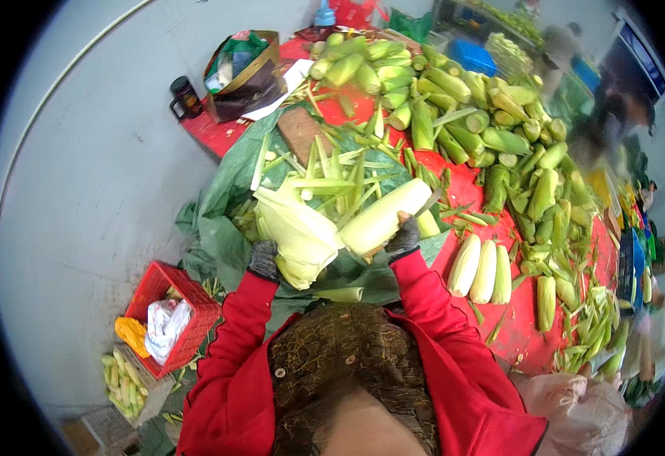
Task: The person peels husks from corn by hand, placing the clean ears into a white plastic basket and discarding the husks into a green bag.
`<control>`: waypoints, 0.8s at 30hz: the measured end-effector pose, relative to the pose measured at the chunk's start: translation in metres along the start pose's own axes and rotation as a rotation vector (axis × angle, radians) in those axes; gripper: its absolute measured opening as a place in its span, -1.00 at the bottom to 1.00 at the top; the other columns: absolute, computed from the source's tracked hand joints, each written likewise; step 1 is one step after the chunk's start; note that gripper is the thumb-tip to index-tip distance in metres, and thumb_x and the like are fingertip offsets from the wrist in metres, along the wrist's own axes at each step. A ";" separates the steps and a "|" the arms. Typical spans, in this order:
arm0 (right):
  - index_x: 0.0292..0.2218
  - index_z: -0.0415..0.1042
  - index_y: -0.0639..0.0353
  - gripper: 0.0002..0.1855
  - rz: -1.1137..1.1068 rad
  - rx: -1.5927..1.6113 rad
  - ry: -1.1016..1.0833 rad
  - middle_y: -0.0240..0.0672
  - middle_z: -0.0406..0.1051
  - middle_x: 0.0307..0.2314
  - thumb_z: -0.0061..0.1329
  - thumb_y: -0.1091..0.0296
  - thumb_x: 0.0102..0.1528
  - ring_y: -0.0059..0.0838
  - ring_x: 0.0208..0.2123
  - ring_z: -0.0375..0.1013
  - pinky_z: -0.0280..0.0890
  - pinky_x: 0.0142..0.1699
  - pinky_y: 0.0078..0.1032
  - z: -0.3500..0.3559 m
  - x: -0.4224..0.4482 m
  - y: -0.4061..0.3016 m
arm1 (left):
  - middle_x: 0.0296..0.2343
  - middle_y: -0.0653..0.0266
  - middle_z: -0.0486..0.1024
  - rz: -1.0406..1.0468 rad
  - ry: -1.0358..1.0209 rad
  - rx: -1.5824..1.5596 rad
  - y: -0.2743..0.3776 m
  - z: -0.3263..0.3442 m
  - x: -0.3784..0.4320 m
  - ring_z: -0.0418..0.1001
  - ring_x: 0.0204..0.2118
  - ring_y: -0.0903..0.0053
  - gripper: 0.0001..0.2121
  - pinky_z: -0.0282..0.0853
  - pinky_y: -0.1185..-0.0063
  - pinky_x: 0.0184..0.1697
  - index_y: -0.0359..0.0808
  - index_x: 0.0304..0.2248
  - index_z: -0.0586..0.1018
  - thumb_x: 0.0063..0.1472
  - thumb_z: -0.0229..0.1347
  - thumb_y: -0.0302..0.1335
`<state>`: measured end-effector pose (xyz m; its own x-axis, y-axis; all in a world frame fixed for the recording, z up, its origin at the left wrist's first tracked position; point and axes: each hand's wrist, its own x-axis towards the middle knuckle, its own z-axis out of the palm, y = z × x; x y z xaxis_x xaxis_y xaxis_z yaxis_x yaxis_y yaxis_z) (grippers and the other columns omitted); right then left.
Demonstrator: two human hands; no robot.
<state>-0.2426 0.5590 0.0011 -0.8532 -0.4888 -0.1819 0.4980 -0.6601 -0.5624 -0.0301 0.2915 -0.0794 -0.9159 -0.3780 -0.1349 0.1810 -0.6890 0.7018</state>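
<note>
My left hand [264, 257], in a grey knit glove, grips a bundle of pale corn husk leaves [298, 233] peeled to the left. The leaves meet the base of a pale green ear of corn [386, 216], which points up and right. At the ear's right side is my gloved right hand [404, 235], its bare thumb against the ear. A knife blade [427, 202] sticks out beyond these fingers; the handle is mostly hidden. Below both hands a green plastic sheet [218, 228] holds cut husk strips [332, 182].
Unpeeled corn [469, 125] is heaped across the red table [492, 336]. Three paler ears [483, 271] lie right of my right hand. A brick-like block [304, 134], a bag [247, 80] and a black mug [186, 97] sit farther back. A red crate [195, 319] stands lower left. People work at right.
</note>
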 end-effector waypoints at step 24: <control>-0.35 0.36 0.29 -0.77 -0.516 -0.497 0.250 -0.30 0.33 -0.55 -0.14 0.33 -0.02 -0.51 -0.51 0.31 0.25 -0.39 -0.51 -0.064 0.013 -0.082 | -0.64 0.21 0.42 0.548 -0.759 2.052 -0.009 0.199 0.045 0.38 -0.57 0.29 -0.86 0.25 0.43 -0.46 -0.16 -0.50 0.48 -0.09 0.00 -0.33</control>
<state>-0.3042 0.6432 -0.0073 -0.9983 -0.0047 0.0586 -0.0516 -0.4059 -0.9125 -0.1441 0.4039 0.0469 -0.9373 0.3274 0.1193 0.3447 0.9216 0.1783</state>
